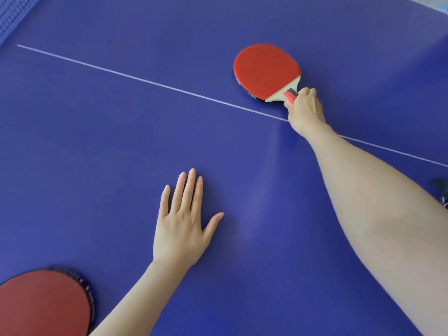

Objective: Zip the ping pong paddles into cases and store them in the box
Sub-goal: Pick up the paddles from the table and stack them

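Note:
A red-faced ping pong paddle [264,69] lies far out on the blue table [121,141], its pale wooden neck pointing toward me. My right hand [304,107] reaches across the white centre line and grips its short red-and-black handle. My left hand [181,221] rests flat on the table with straight, spread fingers and holds nothing. At the bottom left a second red paddle [41,304] lies inside an unzipped black case [87,292], partly cut off by the frame edge.
A white line [145,80] crosses the table diagonally. The blue net [12,18] shows at the top left corner. A small dark object [442,190] sits at the right edge, mostly out of frame.

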Demonstrator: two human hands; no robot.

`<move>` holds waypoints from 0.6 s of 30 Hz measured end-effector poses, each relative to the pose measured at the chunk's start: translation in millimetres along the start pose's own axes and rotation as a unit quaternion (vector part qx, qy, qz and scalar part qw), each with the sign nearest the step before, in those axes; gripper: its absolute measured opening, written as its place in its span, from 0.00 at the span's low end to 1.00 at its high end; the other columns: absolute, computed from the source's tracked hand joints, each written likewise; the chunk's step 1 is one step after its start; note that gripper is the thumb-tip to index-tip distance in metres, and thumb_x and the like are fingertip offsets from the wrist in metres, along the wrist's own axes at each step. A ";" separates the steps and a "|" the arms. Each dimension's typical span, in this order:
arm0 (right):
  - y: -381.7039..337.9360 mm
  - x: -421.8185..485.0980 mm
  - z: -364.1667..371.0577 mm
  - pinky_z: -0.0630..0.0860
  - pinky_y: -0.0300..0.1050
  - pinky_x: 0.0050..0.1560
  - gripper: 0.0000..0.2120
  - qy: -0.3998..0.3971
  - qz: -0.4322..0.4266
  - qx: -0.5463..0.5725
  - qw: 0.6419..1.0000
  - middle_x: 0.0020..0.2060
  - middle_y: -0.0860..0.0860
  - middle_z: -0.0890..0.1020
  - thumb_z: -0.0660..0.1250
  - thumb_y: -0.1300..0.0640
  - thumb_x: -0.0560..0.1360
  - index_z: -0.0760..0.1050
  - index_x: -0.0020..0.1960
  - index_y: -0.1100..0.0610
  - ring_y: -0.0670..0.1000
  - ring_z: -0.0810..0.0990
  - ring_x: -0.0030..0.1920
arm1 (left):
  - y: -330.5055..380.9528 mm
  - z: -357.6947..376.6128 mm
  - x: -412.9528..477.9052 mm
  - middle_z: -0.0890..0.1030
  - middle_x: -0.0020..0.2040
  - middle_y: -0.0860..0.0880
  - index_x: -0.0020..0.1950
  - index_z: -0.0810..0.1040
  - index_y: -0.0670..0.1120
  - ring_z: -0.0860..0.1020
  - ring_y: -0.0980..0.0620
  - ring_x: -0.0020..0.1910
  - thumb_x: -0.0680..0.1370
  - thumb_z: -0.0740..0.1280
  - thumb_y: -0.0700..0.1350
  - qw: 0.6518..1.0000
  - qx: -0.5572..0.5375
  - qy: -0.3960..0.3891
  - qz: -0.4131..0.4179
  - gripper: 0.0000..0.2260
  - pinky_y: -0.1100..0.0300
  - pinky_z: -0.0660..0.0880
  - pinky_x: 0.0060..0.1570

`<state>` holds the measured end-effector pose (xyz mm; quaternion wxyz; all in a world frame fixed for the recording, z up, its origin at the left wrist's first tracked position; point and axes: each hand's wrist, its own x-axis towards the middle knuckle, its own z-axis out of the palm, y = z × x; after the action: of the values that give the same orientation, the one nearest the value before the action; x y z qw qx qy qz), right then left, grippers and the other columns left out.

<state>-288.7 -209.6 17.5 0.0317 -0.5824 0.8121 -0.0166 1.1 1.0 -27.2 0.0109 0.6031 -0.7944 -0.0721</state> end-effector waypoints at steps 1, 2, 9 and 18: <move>-2.7 -9.8 -4.9 0.70 0.54 0.49 0.21 -0.006 0.010 0.022 1.000 0.61 0.64 0.72 0.60 0.51 0.81 0.63 0.64 0.67 0.65 0.74 0.58 | -0.2 0.3 -0.5 0.55 0.79 0.45 0.78 0.55 0.41 0.53 0.47 0.78 0.79 0.46 0.64 1.000 0.003 -0.006 -0.001 0.35 0.45 0.53 0.74; -4.9 -19.6 -11.1 0.70 0.53 0.47 0.20 -0.010 0.017 0.044 0.999 0.60 0.64 0.73 0.60 0.52 0.81 0.63 0.63 0.66 0.65 0.75 0.58 | -0.2 0.6 -0.6 0.55 0.79 0.45 0.78 0.55 0.42 0.53 0.47 0.78 0.79 0.46 0.64 1.000 0.004 -0.010 -0.002 0.35 0.45 0.53 0.74; -19.8 -119.5 -46.6 0.70 0.49 0.45 0.19 -0.015 0.015 0.230 0.973 0.55 0.61 0.77 0.62 0.51 0.80 0.65 0.62 0.64 0.61 0.76 0.55 | 1.2 -3.1 0.2 0.55 0.79 0.46 0.78 0.55 0.42 0.53 0.47 0.78 0.79 0.43 0.64 0.999 0.005 -0.031 -0.009 0.35 0.48 0.49 0.75; -33.6 -292.6 -68.6 0.72 0.51 0.48 0.15 -0.019 0.053 0.324 0.944 0.47 0.57 0.79 0.63 0.51 0.79 0.72 0.55 0.63 0.57 0.76 0.50 | -11.2 -43.2 -57.0 0.46 0.80 0.47 0.79 0.48 0.43 0.44 0.48 0.79 0.82 0.52 0.59 0.996 -0.054 -0.063 -0.020 0.31 0.51 0.42 0.76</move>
<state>-168.3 56.1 97.5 0.2350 -0.4969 0.7919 -0.2660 31.9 48.4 18.1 -0.0083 0.6112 -0.7764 -0.1533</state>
